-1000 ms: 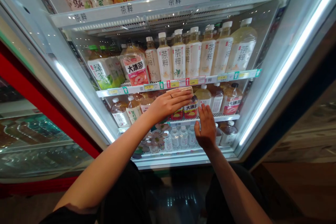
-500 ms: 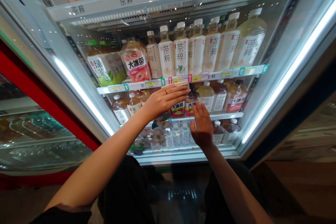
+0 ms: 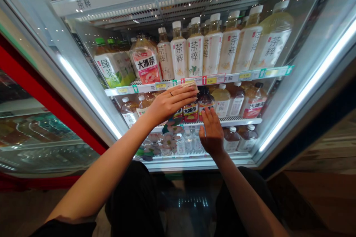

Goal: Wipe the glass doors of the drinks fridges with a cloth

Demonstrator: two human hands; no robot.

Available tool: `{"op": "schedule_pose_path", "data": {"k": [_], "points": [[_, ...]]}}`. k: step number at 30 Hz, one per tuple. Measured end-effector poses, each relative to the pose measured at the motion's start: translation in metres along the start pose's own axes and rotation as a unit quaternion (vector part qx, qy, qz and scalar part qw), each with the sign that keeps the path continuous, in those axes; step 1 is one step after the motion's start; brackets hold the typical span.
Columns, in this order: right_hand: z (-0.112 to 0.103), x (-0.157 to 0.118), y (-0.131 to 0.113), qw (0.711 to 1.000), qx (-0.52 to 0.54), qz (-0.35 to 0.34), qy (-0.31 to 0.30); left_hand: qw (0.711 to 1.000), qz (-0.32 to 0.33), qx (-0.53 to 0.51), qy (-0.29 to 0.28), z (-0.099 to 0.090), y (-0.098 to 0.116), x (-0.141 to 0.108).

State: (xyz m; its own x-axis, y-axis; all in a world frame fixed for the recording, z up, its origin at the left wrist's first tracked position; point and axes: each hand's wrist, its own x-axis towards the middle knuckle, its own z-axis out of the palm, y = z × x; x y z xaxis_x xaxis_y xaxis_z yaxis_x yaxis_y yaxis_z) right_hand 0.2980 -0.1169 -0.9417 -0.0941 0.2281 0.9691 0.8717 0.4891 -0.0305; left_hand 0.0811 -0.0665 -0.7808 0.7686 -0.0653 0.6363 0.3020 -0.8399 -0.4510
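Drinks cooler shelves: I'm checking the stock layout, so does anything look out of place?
A flat pale tan item lies sideways under the fingertips of the left hand, just below the white shelf rail, while the bottles around it stand upright. What it is cannot be told.

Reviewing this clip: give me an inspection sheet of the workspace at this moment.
surface: white wire shelf inside a lit, white-framed drinks cooler
job's things: flat pale packet; amber plastic bottle with a dark cap; red-labelled plastic tea bottle
clutter: pink flower decoration by the bottom shelf
grippers: left hand, ringed, lies flat with its fingertips at the packet; right hand has its fingers against the amber bottle
cables: nothing seen
surroundings: red-framed glass display case to the left; brown floor
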Motion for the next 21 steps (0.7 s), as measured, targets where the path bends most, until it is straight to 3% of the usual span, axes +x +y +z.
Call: {"op": "schedule_pose_path", "data": {"k": [4, 9, 16, 21], "points": [[0.0, 0.0, -0.001, 1.0, -0.002, -0.001, -0.001, 1.0, 0.012, -0.013, -0.009, 0.001, 0.008, -0.013], [0.002, -0.003, -0.001, 1.0, -0.02, 0.001, -0.019, 0.998, 0.021, -0.032, -0.05, -0.01, 0.001, -0.019], [0.006, -0.005, -0.004, 0.999, -0.019, -0.009, -0.033, 0.999, -0.036, -0.018, 0.01, -0.008, 0.003, -0.02], [0.009, -0.004, -0.009, 0.999, -0.018, -0.017, -0.032, 0.998, -0.001, -0.041, -0.038, -0.015, 0.003, -0.03]]}}
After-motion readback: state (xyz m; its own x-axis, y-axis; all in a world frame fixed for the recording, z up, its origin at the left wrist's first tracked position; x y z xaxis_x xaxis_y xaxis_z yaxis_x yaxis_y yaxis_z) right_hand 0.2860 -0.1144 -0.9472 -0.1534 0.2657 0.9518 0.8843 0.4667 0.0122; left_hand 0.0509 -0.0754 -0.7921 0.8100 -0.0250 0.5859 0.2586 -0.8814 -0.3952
